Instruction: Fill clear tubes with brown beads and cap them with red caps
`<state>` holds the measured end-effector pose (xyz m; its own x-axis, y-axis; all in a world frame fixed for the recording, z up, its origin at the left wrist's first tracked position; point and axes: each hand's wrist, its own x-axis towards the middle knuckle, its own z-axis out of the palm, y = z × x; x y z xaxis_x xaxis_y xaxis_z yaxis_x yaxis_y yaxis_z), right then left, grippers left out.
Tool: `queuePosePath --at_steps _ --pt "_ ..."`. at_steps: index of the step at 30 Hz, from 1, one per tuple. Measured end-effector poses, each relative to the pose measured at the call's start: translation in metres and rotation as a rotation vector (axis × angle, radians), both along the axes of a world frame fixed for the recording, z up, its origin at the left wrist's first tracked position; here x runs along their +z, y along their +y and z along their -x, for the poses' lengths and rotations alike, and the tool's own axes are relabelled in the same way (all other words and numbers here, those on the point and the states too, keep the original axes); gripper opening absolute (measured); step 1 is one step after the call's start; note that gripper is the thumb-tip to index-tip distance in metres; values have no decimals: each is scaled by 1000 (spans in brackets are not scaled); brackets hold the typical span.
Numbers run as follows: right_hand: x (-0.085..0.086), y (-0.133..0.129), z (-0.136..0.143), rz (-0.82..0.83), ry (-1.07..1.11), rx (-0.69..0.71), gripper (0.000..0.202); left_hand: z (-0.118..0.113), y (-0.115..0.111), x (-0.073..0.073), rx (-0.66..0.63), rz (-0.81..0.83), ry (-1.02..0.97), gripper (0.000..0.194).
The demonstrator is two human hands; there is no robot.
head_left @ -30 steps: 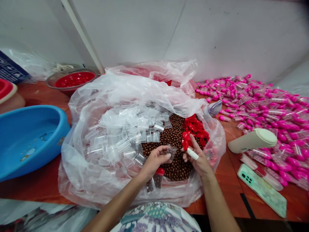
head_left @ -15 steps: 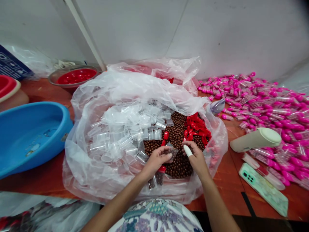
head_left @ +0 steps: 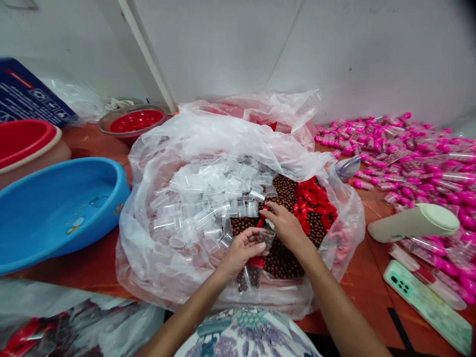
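My left hand [head_left: 240, 253] is closed around a short clear plastic tube [head_left: 267, 240] with some brown beads showing in it. My right hand [head_left: 288, 228] has come over beside it, its fingers closing about a red plastic cap [head_left: 261, 221] partly covered by them; one finger wears a white cover. Beneath both hands spreads a heap of brown beads [head_left: 284, 263]. Empty clear tubes [head_left: 201, 198] are piled to the left of the beads, and more red caps [head_left: 314, 198] lie at their right. Below my left hand rests a tube of beads with a red end [head_left: 250, 276].
A crumpled clear plastic bag [head_left: 148, 277] surrounds the heap. At left stand a blue basin [head_left: 111, 198], a red basin [head_left: 48, 131] and a bowl of red pieces [head_left: 106, 130]. To the right are many pink-capped tubes [head_left: 420, 158], a pale bottle [head_left: 401, 226] and a phone [head_left: 427, 302].
My right hand has moved left from over the beads to the red cap near my left hand. My left hand keeps the tube. The whole view has shifted a little.
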<state>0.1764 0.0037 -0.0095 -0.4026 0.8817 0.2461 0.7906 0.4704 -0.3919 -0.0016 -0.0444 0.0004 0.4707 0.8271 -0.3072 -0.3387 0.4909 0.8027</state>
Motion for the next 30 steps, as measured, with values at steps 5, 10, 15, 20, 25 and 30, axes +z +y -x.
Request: queuePosePath --at_steps 5,10,15,20,25,30 --pt "0 -1 -3 -6 -11 -28 30 2 1 -2 32 50 -1 39" --pt "2 -14 -3 173 494 -227 22 1 0 -5 42 61 10 37" --pt "2 -33 -8 552 995 -342 33 0 -1 -6 3 44 37 40" --pt "4 -47 -7 512 1019 -389 33 -6 -2 -9 -30 21 113 44" --pt "9 -61 0 415 858 -329 32 -12 -2 -10 -1 -46 168 43" --pt "16 -75 0 409 786 -227 37 -11 -3 -8 14 -127 214 35"
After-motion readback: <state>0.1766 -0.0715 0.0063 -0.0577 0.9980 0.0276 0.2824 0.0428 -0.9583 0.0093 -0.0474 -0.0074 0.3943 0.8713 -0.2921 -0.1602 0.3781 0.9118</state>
